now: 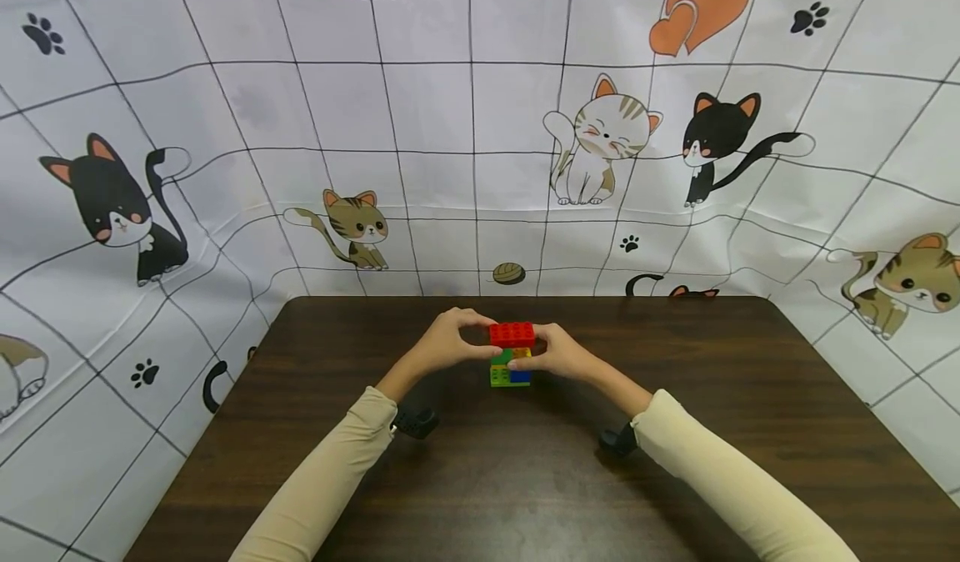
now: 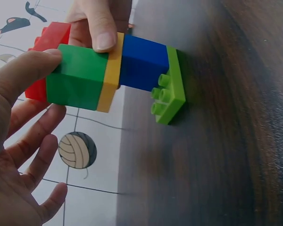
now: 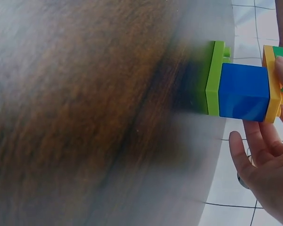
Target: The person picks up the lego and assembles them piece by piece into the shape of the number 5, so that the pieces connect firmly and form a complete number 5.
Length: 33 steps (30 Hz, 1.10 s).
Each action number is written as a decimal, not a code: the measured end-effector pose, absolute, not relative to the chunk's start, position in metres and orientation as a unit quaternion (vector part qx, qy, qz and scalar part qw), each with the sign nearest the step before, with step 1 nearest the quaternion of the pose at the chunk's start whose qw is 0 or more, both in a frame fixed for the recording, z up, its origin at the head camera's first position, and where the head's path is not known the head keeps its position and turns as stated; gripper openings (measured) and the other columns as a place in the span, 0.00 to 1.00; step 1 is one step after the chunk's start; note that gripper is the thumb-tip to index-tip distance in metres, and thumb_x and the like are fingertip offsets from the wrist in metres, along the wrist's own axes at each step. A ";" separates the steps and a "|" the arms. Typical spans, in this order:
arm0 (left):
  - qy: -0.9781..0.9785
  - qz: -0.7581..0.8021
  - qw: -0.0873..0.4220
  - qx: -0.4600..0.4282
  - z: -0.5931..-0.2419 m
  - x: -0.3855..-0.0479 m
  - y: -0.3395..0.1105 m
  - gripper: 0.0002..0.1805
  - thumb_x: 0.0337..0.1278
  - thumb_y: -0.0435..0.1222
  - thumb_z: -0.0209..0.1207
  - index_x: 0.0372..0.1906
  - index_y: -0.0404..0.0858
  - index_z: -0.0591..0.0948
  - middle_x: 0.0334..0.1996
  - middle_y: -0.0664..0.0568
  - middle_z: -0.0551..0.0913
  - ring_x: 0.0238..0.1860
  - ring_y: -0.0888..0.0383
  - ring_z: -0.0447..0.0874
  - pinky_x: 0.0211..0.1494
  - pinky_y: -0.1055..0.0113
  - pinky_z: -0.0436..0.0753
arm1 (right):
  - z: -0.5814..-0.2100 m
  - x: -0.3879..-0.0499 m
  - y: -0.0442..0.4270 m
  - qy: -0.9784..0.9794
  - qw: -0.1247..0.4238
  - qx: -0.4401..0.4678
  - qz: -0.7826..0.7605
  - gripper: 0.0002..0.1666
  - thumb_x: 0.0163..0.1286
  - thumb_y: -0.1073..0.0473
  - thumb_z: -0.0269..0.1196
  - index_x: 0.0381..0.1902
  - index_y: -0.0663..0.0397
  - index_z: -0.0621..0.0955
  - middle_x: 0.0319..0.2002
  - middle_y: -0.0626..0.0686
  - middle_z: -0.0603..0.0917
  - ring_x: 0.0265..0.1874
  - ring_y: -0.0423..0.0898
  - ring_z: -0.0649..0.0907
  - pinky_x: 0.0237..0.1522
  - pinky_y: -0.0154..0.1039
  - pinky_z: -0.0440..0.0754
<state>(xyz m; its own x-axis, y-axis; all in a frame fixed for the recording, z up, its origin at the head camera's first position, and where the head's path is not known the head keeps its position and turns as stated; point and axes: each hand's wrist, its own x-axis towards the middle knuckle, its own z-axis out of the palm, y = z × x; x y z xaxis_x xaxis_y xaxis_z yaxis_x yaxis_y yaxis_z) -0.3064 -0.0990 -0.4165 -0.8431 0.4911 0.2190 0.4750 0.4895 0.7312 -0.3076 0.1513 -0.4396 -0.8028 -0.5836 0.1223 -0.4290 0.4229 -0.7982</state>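
Note:
A stack of toy building bricks stands on the table between both hands. At its base lies a lime green studded plate (image 2: 174,89), then a blue brick (image 3: 244,92) set to one side, a thin yellow plate (image 2: 111,77), a green brick (image 2: 78,80) and a red brick (image 1: 512,334) on top. My left hand (image 1: 444,343) pinches the upper left end, thumb near where red and green meet, its other fingers spread. From the right, my right hand (image 1: 564,353) grips the stack, thumb across the yellow plate's edge. Its index finger reaches the red brick.
Dark brown wooden tabletop (image 1: 480,479) surrounds the stack, which stands toward the far edge. Behind the table hangs a white sheet (image 1: 510,128) with grid lines and printed cats. A black wrist device (image 1: 415,423) sits under the left wrist, another device (image 1: 618,441) under the right.

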 end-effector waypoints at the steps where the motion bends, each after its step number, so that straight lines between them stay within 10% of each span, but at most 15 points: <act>1: 0.864 0.418 0.007 0.280 -0.418 -0.306 -0.100 0.22 0.53 0.44 0.75 0.53 0.41 0.88 0.45 0.51 0.87 0.53 0.49 0.77 0.60 0.46 0.75 | -0.440 -0.307 0.151 0.838 0.091 -0.299 -0.447 0.29 0.66 0.57 0.72 0.62 0.60 0.80 0.57 0.59 0.86 0.52 0.52 0.86 0.56 0.48 0.84; 33: 0.868 0.423 0.007 0.259 -0.433 -0.304 -0.110 0.20 0.53 0.43 0.75 0.51 0.42 0.88 0.47 0.51 0.89 0.55 0.51 0.80 0.67 0.45 0.72 | -0.445 -0.302 0.181 0.853 0.077 -0.279 -0.435 0.21 0.63 0.60 0.73 0.52 0.62 0.84 0.48 0.63 0.85 0.48 0.55 0.84 0.52 0.45 0.85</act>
